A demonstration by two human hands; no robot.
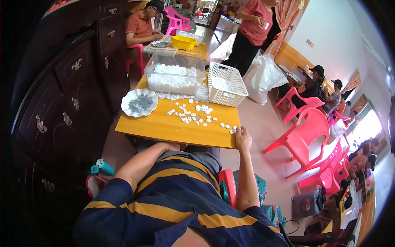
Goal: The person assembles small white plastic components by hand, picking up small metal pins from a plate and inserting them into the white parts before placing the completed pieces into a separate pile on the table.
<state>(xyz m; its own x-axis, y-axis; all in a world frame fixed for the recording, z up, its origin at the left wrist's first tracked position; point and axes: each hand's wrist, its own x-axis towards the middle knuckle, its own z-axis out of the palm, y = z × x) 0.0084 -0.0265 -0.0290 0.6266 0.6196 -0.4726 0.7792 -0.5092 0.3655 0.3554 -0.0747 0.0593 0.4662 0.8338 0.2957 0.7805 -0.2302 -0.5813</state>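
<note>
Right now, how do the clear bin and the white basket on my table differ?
The clear bin has see-through walls; the white basket has opaque walls pierced with holes.
The clear bin is wider than the white basket.
The clear bin holds a large heap of white pieces; the white basket's visible load looks smaller.
Both are open-topped and stand on the yellow table.

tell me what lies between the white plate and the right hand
Scattered small white pieces lie between the plate and right hand, in the head view.
</note>
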